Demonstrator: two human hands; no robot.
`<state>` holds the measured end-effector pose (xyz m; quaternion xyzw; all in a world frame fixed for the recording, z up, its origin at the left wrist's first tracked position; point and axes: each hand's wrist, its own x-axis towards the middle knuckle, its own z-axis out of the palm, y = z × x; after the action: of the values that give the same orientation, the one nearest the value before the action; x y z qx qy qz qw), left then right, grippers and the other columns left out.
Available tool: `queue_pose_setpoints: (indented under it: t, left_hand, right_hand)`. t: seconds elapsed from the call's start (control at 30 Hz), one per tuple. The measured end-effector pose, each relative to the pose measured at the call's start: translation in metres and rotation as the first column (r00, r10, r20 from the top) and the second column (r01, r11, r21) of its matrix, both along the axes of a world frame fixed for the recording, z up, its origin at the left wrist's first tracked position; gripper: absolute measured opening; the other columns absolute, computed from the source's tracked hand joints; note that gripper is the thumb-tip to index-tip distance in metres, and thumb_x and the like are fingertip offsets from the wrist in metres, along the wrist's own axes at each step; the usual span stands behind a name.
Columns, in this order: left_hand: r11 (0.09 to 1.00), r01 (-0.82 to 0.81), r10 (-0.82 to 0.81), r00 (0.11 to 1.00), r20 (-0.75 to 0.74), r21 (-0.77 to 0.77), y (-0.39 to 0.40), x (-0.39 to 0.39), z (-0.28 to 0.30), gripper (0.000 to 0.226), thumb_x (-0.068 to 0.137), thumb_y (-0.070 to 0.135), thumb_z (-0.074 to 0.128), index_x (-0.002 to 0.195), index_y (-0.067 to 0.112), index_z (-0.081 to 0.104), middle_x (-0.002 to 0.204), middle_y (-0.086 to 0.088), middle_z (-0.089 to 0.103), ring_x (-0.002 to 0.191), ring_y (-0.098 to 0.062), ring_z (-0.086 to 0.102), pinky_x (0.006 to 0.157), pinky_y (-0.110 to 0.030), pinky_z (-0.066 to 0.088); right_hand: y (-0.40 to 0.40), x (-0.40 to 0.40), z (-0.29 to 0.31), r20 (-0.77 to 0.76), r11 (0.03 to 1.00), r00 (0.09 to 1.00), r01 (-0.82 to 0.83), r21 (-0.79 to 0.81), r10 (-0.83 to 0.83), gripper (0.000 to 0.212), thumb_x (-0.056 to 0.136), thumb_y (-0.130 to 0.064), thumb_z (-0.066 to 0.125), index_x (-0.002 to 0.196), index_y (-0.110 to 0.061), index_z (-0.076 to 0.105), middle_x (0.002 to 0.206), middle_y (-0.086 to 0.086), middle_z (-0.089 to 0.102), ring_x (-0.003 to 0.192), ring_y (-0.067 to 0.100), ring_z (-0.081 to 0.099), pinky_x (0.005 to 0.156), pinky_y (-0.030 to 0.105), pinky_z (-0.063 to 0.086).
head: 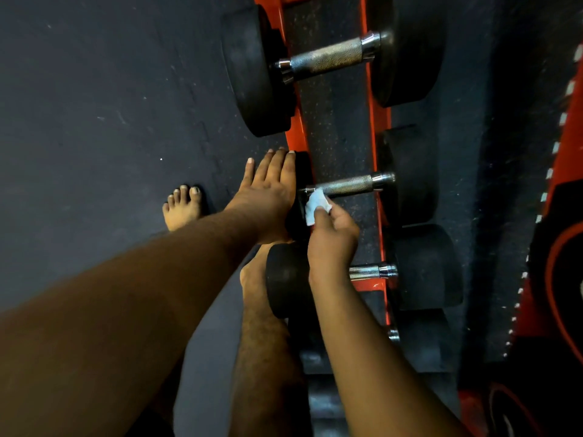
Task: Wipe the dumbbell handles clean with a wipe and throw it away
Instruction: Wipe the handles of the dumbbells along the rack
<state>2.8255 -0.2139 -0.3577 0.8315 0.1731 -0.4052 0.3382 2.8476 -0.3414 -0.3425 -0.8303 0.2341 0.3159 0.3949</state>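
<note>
The right hand [331, 234] pinches a white wipe [316, 205] in its grip — pressed against the near end of the middle dumbbell's handle [347, 184]. Just left of that grip, the left hand [268, 190] rests flat, fingers straight, on the dumbbell's black head — on the orange rack [377, 121].

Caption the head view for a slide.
Right hand pinches a white wipe against a racked dumbbell's handle; left hand braces its weight head.
</note>
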Motion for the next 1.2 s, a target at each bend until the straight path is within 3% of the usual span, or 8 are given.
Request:
queue_pose_setpoints:
  t: [0.13,0.23,0.3,0.47,0.63,0.77,0.97,1.2]
  left_hand:
    - [1.0,0.005,-0.005,1.0,-0.006,-0.003,-0.001,-0.001,-0.005,0.153,0.062,0.063,0.09,0.158,0.009,-0.017,0.169,-0.015,-0.012,0.155,-0.032,-0.015,0.125,-0.055,-0.005]
    - [1.0,0.004,-0.004,1.0,-0.016,-0.005,-0.001,0.0,-0.004,0.154,0.061,0.065,0.089,0.158,0.008,-0.017,0.169,-0.016,-0.013,0.155,-0.031,-0.016,0.125,-0.055,-0.005]
    - [1.0,0.014,-0.015,1.0,-0.017,-0.009,-0.001,0.001,0.0,0.155,0.06,0.06,0.091,0.158,0.007,-0.018,0.168,-0.016,-0.013,0.155,-0.032,-0.015,0.125,-0.056,-0.005]
    - [1.0,0.025,-0.025,0.999,-0.025,-0.015,0.003,0.001,0.002,0.154,0.062,0.052,0.093,0.157,0.005,-0.018,0.168,-0.018,-0.013,0.155,-0.034,-0.016,0.125,-0.056,-0.006]
    - [1.0,0.023,-0.024,0.999,-0.031,-0.02,0.003,0.002,0.004,0.153,0.063,0.05,0.093,0.157,0.005,-0.018,0.168,-0.018,-0.013,0.155,-0.033,-0.016,0.125,-0.055,-0.007]
    - [0.999,0.025,-0.026,0.999,-0.026,-0.02,0.002,0.001,0.004,0.153,0.062,0.048,0.094,0.157,0.005,-0.018,0.168,-0.018,-0.012,0.155,-0.034,-0.015,0.125,-0.056,-0.006]
    - [1.0,0.024,-0.024,1.0,-0.02,0.006,0.001,0.001,0.001,0.155,0.061,0.059,0.091,0.158,0.004,-0.016,0.168,-0.017,-0.012,0.156,-0.033,-0.014,0.125,-0.056,-0.005]
    - [1.0,0.005,-0.005,1.0,-0.018,-0.015,0.002,0.001,0.003,0.156,0.059,0.061,0.091,0.158,0.005,-0.016,0.168,-0.017,-0.012,0.156,-0.032,-0.015,0.126,-0.055,-0.005]
  right_hand:
    - [-0.006,0.034,-0.002,0.306,0.603,0.521,-0.707,-0.369,0.797,0.038,0.099,-0.011,0.053,0.136,-0.016,0.061,0.133,0.007,0.066,0.127,0.019,0.058,0.111,0.037,0.043]
    - [-0.012,0.053,-0.025,0.012,0.062,0.064,-0.881,-0.468,0.998,0.049,0.098,-0.014,0.047,0.147,-0.016,0.047,0.15,0.006,0.051,0.145,0.025,0.038,0.124,0.051,0.014]
    - [-0.031,0.057,-0.032,-0.073,-0.137,-0.116,-0.857,-0.497,0.991,0.056,0.098,-0.016,0.047,0.152,-0.017,0.038,0.157,0.006,0.041,0.15,0.026,0.027,0.124,0.055,0.008]
    - [-0.059,0.05,-0.027,-0.081,0.026,0.104,-0.755,-0.655,0.991,0.064,0.103,-0.027,0.046,0.159,-0.011,0.019,0.167,0.013,0.016,0.155,0.032,0.004,0.125,0.054,0.005]
    - [-0.058,0.031,-0.03,-0.112,-0.159,-0.115,-0.783,-0.601,0.987,0.084,0.094,-0.014,0.05,0.161,-0.01,0.0,0.168,0.014,-0.005,0.155,0.032,-0.007,0.122,0.059,-0.003]
    - [-0.06,0.043,-0.028,-0.174,-0.043,0.108,-0.72,-0.693,0.979,0.082,0.096,-0.015,0.05,0.16,-0.005,-0.001,0.167,0.02,-0.006,0.154,0.037,-0.009,0.124,0.056,0.001]
    - [-0.03,0.039,-0.031,-0.173,-0.277,-0.216,-0.778,-0.564,0.961,0.064,0.097,-0.017,0.039,0.157,-0.004,0.02,0.161,0.018,0.026,0.154,0.035,0.011,0.122,0.06,0.003]
    - [-0.05,0.038,-0.029,0.043,-0.159,-0.213,-0.833,-0.529,0.976,0.059,0.092,-0.014,0.045,0.15,-0.01,0.042,0.158,0.007,0.041,0.151,0.024,0.026,0.123,0.056,0.015]
